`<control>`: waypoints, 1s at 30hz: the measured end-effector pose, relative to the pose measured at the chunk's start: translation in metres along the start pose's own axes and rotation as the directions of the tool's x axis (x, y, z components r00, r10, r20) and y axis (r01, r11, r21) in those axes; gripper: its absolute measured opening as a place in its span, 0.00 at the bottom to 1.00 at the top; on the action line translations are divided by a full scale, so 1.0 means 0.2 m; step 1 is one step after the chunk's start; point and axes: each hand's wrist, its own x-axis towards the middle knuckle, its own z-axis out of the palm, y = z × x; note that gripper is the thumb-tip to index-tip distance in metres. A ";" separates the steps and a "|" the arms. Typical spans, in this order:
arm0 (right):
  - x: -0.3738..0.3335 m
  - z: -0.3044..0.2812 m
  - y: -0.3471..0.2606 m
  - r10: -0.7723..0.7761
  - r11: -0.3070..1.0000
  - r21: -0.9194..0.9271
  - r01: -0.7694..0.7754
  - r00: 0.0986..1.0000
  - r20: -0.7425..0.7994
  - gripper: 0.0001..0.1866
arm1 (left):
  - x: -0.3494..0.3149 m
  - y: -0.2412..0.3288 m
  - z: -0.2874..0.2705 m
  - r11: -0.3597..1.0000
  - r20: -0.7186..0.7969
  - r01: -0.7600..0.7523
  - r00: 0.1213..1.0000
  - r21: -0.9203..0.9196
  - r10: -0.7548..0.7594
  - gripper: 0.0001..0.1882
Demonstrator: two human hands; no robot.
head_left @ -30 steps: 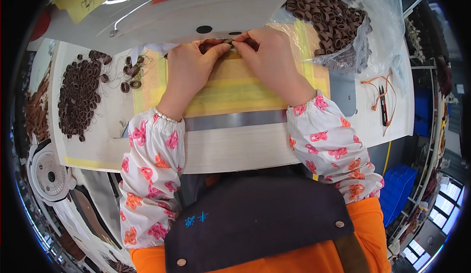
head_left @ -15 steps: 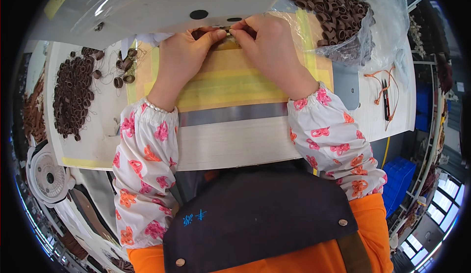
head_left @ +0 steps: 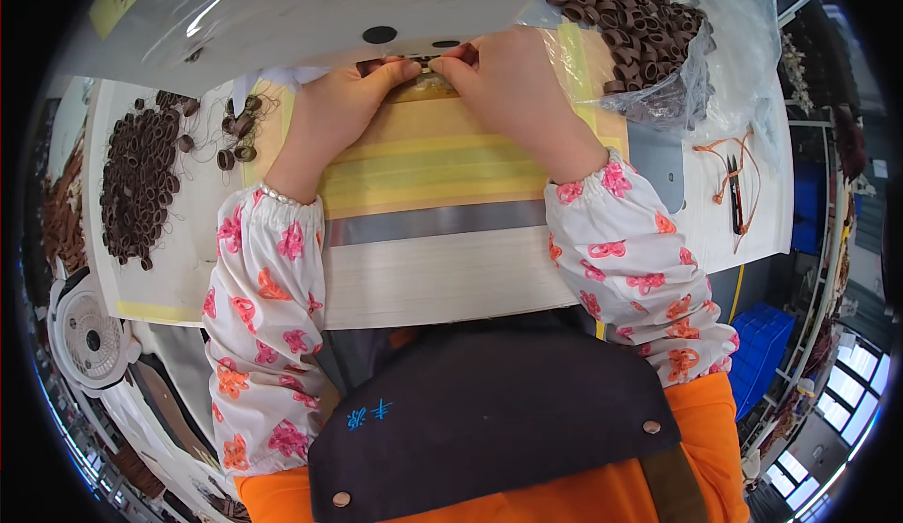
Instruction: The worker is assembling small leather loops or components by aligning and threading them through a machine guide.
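two hands, left hand and right hand, both pinched nearly closed on a small dark piece between fingertips, mostly hidden. probably light, springy, hardly fragile, like brown loops right of fingers; grip its ends.

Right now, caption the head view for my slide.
Left hand and right hand nearly meet at a grey machine, brown loops heaped at left, a clear plastic bag of more at right.
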 end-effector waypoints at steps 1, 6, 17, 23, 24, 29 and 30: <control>0.00 0.00 0.00 -0.009 1.000 0.002 0.009 1.000 0.000 0.06 | 0.01 -0.03 0.00 0.999 0.007 -0.020 1.000 -0.036 0.020 0.15; -0.01 -0.01 0.00 0.083 0.996 0.041 -0.084 0.996 0.028 0.06 | 0.02 -0.06 0.04 0.991 -0.039 -0.093 0.995 -0.093 0.090 0.15; -0.03 0.01 0.04 0.043 0.996 0.084 -0.039 0.998 -0.043 0.07 | 0.01 0.03 0.02 0.994 -0.031 0.098 0.995 0.045 -0.097 0.18; -0.07 0.00 0.02 0.077 0.993 0.091 -0.070 0.995 -0.071 0.08 | -0.04 0.02 0.01 0.925 -0.151 -0.173 0.960 0.338 0.235 0.13; -0.09 -0.01 0.02 0.127 0.983 0.144 -0.115 0.989 -0.079 0.08 | -0.08 0.03 0.02 0.888 -0.122 -0.244 0.942 0.390 0.313 0.11; -0.14 -0.04 -0.10 0.418 0.710 0.513 -0.482 0.875 0.244 0.13 | -0.30 0.14 0.09 0.923 -0.069 -0.365 0.925 0.122 0.374 0.06; -0.15 -0.04 -0.10 0.400 0.667 0.551 -0.501 0.865 0.302 0.13 | -0.32 0.14 0.08 0.927 -0.048 -0.355 0.931 0.120 0.363 0.06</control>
